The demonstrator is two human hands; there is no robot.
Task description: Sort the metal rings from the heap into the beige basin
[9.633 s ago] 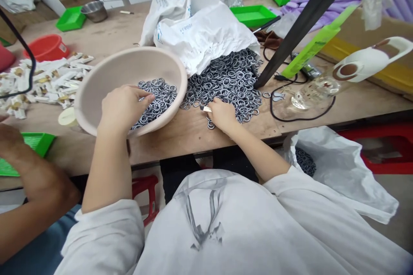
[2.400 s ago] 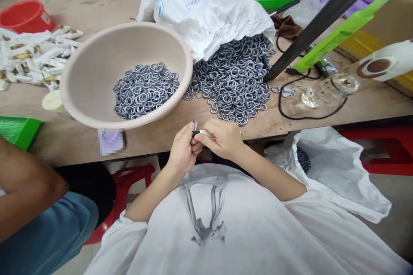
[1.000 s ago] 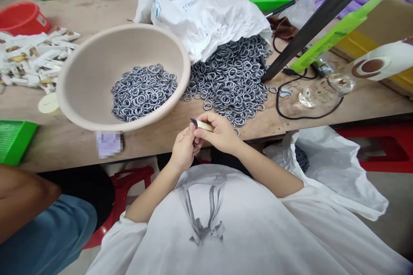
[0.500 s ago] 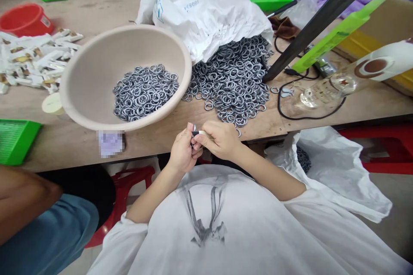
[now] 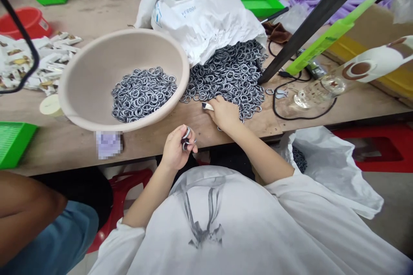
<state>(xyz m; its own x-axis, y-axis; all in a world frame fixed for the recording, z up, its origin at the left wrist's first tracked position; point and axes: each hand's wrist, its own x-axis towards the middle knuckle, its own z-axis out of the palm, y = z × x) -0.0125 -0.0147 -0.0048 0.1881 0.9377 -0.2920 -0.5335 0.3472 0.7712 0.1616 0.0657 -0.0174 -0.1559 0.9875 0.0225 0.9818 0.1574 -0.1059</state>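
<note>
Several dark-and-silver rings point(image 5: 185, 137) are held in the fingers of my left hand point(image 5: 175, 151), in front of the table edge. My right hand point(image 5: 226, 114) is at the near side of a loose pile of rings point(image 5: 238, 68), its fingers closed around a small white-handled tool point(image 5: 208, 106) with a dark, flat tip pointing left. The tool's exact kind is unclear, and whether those fingers also touch a ring is hidden. Left of the pile stands a large beige basin point(image 5: 87, 60) with many similar rings point(image 5: 142, 94) inside.
A white sack point(image 5: 209, 21) lies behind the pile. A dark post point(image 5: 290, 47), a black cable point(image 5: 275, 109) and a bottle point(image 5: 335, 84) stand or lie at right. A person's arm point(image 5: 29, 210) is at lower left. An open white bag point(image 5: 335, 172) hangs below the table edge.
My hands were together with the tool at the left hand's rings. Now they are apart: the right has moved up to the pile with the tool, the left slightly left and down.
</note>
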